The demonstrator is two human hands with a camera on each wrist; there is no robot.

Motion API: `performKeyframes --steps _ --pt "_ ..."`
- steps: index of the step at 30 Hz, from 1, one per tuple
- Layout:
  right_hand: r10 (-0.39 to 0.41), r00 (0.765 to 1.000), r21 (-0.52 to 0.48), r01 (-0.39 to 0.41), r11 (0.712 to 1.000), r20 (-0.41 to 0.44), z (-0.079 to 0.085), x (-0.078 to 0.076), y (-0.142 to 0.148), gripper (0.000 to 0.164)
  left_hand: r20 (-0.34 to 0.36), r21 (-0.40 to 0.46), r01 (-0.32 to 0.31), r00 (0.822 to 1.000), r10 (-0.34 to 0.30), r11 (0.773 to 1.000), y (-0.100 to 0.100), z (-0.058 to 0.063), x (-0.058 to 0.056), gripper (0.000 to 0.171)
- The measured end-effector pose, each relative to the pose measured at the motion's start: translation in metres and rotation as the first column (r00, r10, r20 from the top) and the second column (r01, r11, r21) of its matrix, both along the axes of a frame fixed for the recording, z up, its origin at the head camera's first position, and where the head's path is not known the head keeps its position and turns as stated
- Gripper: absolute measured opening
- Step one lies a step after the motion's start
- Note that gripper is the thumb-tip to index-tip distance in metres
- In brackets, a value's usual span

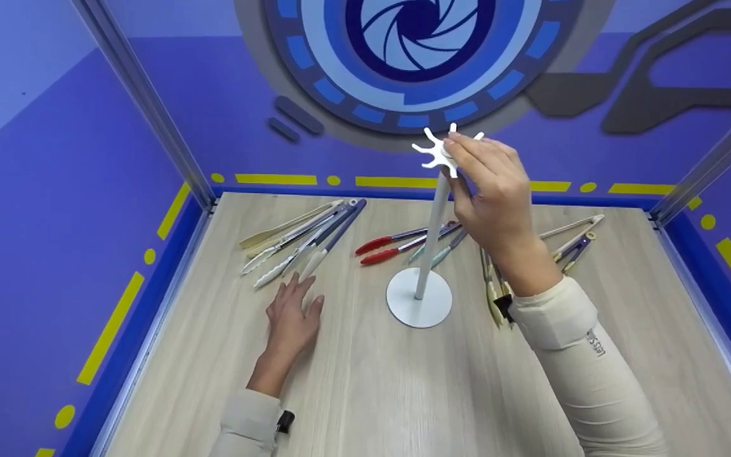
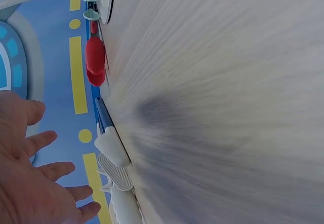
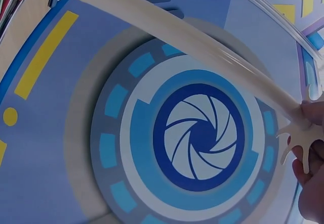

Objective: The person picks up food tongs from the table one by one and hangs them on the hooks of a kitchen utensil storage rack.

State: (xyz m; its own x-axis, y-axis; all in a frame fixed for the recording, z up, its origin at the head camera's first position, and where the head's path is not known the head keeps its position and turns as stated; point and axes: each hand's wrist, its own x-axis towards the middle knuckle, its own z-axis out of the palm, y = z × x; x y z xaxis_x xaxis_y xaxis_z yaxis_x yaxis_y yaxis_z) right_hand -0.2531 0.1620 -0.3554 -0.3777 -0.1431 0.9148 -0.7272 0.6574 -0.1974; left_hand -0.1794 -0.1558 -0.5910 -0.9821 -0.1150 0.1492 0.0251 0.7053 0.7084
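A white stand with a round base point(image 1: 403, 308), an upright pole point(image 1: 433, 235) and a ring of curved hooks point(image 1: 434, 152) stands mid-table. At its top, my right hand point(image 1: 495, 187) pinches the middle of the hook ring, also visible beside the hooks point(image 3: 298, 135) in the right wrist view. My left hand point(image 1: 290, 317) is low over the table with fingers spread, holding nothing. Just beyond its fingertips lie several tongs, among them a blue-handled pair with pale tips point(image 1: 339, 238). The left wrist view shows this hand point(image 2: 30, 168) beside the pale tong tips point(image 2: 112, 147).
Red-tipped tongs point(image 1: 380, 256) and mint-tipped tongs point(image 1: 445, 254) lie behind the stand. To the right are beige tongs point(image 1: 572, 241) and purple-handled tongs point(image 1: 580, 249), partly behind my right arm. Blue panels point(image 1: 213, 82) with metal corner posts point(image 1: 143, 95) enclose the table.
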Motion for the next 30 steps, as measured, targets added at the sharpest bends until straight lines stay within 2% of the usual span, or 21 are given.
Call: performKeyframes --steps 4,9,16,23,30 --pt "-0.009 1.000 -0.048 0.009 0.999 -0.007 0.000 0.002 0.000 0.025 0.015 -0.013 0.003 1.000 -0.003 1.000 0.005 -0.003 0.000 0.047" --pt "-0.010 1.000 -0.083 0.009 0.996 -0.012 0.001 0.003 -0.001 0.024 0.078 -0.019 0.004 0.997 -0.003 1.000 0.010 -0.007 0.002 0.047" --pt "-0.024 1.000 -0.101 0.024 0.995 -0.002 0.002 0.004 -0.004 0.024 0.049 -0.032 0.016 0.999 -0.015 0.999 0.015 -0.010 -0.005 0.047" --pt "-0.034 0.999 -0.096 0.035 0.995 0.017 0.001 0.004 -0.006 0.026 0.043 -0.037 0.031 0.999 -0.030 0.999 0.021 -0.013 -0.020 0.049" --pt "-0.035 0.999 -0.109 0.038 0.993 0.027 -0.001 0.004 -0.007 0.026 0.047 -0.073 0.002 0.999 0.002 0.997 0.021 -0.018 -0.048 0.049"
